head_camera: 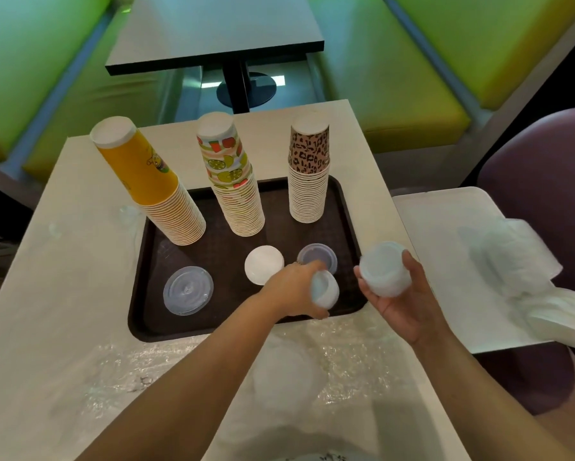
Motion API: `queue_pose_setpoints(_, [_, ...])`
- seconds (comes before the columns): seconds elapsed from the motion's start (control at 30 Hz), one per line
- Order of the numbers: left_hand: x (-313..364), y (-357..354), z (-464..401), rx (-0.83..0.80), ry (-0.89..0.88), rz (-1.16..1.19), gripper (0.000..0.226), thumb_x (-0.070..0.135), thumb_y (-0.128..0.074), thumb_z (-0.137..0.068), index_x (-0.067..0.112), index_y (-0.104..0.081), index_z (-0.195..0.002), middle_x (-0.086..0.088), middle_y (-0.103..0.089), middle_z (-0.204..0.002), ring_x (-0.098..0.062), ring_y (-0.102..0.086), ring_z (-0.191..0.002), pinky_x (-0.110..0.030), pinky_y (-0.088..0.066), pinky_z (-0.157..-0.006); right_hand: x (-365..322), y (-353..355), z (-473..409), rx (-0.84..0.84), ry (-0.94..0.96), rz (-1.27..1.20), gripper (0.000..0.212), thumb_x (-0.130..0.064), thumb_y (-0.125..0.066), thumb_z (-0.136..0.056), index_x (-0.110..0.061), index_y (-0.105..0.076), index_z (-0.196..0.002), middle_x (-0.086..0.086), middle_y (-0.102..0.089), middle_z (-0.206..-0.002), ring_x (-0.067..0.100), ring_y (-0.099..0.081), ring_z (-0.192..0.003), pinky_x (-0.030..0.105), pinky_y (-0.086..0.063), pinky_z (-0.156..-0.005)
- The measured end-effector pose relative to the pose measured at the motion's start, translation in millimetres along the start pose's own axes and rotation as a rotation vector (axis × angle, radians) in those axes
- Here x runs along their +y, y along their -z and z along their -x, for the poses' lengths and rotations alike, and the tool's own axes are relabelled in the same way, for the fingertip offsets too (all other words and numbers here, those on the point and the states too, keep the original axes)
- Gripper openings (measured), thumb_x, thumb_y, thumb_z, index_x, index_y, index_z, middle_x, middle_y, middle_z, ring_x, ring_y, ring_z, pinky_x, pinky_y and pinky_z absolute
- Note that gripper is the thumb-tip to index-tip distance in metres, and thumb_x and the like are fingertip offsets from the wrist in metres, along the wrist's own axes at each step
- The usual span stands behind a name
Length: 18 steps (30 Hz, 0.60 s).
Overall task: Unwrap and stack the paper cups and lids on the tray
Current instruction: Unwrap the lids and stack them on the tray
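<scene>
Lids [385, 269]: translucent round plastic stack, gripped by right hand [399, 296] | left hand [294, 287] holds smaller stack [325, 290] over brown textured tray [139, 287], lower centre.

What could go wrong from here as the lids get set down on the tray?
1. The tall orange paper cup stack leans left, its top past the dark brown plastic tray edge; a knock could topple it.
2. The left hand and right hand each hold a bunch of translucent lids; a loose grip may spill them.
3. Crinkled clear wrap lies by the tray's near edge and could snag a forearm.
</scene>
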State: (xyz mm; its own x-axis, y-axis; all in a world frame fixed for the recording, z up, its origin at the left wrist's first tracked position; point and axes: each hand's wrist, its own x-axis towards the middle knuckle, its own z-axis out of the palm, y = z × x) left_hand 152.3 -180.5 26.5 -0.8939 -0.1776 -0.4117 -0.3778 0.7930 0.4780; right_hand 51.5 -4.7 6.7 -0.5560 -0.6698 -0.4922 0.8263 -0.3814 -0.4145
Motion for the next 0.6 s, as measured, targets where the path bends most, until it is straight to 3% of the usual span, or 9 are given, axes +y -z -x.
queue_pose_setpoints(0.07, [3, -4, -6, 0.024, -0.001, -0.033, 0.079, 0.035, -0.080, -0.071, 0.023, -0.037, -0.136, -0.004, -0.052, -0.130, -0.022, -0.051, -0.113, -0.035, -0.047, -0.089, -3, 2, 1, 0.003, 0.016, 0.000, 0.073, -0.035, -0.091, -0.047, -0.017, -0.060, -0.111, 0.015, -0.060, -0.114, 0.033, -0.064, -0.100, 0.036, -0.058, -0.073])
queue_pose_setpoints(0.23, [6, -8, -22, 0.099, 0.011, -0.099, 0.081, 0.035, -0.080, -0.070, 0.024, -0.035, -0.137, -0.007, -0.048, -0.132, -0.025, -0.050, -0.115, -0.039, -0.049, -0.091, -7, 11, 1, 0.021, 0.014, -0.016, 0.088, -0.034, -0.095, -0.037, -0.016, -0.057, -0.115, 0.015, -0.059, -0.116, 0.033, -0.062, -0.103, 0.037, -0.058, -0.076])
queue_pose_setpoints(0.6, [13, -28, -26, 0.189, 0.067, -0.199, 0.093, 0.042, -0.077, -0.074, 0.022, -0.021, -0.146, -0.008, -0.029, -0.147, -0.029, -0.035, -0.129, -0.039, -0.043, -0.099, -14, 18, 0, 0.024, 0.018, -0.040, 0.091, -0.033, -0.096, -0.037, -0.020, -0.055, -0.117, 0.014, -0.055, -0.121, 0.032, -0.062, -0.103, 0.040, -0.054, -0.086])
